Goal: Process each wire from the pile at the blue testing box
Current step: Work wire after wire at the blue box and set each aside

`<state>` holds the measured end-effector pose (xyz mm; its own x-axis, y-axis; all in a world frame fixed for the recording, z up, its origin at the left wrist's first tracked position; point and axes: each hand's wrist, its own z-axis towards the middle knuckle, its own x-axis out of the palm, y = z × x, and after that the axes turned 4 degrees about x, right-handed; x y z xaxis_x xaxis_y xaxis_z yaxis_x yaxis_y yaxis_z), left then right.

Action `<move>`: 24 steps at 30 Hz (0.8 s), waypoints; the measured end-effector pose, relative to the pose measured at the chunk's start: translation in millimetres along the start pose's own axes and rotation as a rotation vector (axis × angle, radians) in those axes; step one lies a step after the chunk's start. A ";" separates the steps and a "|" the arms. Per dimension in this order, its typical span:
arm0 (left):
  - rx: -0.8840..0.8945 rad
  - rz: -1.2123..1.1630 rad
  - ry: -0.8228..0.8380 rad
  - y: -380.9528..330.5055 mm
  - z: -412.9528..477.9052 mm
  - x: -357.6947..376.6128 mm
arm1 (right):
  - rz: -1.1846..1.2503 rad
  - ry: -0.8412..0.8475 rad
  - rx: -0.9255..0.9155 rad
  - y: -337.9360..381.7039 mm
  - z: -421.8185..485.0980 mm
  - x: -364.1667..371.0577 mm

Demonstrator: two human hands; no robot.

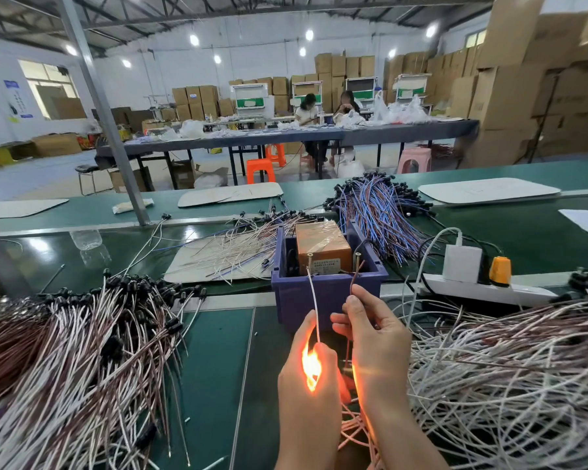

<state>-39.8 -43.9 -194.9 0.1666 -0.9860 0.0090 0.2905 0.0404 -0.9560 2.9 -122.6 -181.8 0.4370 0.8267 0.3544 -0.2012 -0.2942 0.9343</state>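
Both forearms enter from the bottom edge. Left hand stands thumb-side up, fingers curled round a white wire that reaches the left screw on the blue testing box. Right hand pinches a brown wire between thumb and forefinger, tip near the right screw. An orange glow between the palms masks its source, possibly a lamp. Left pile and right pile flank the box, both cut off by the frame.
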 end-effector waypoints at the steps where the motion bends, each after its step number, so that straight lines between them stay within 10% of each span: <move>1: -0.001 0.000 0.003 -0.9 -0.2 0.4 | -0.002 -0.001 -0.001 0.4 -0.2 0.0; 24: 0.081 0.118 0.024 11.6 5.5 -3.2 | -0.031 0.333 0.272 6.3 -19.9 -6.2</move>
<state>-31.8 -39.4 -204.4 0.1817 -0.9772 -0.1101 0.3453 0.1682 -0.9233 -18.5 -120.0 -178.9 0.1235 0.9336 0.3364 0.0653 -0.3459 0.9360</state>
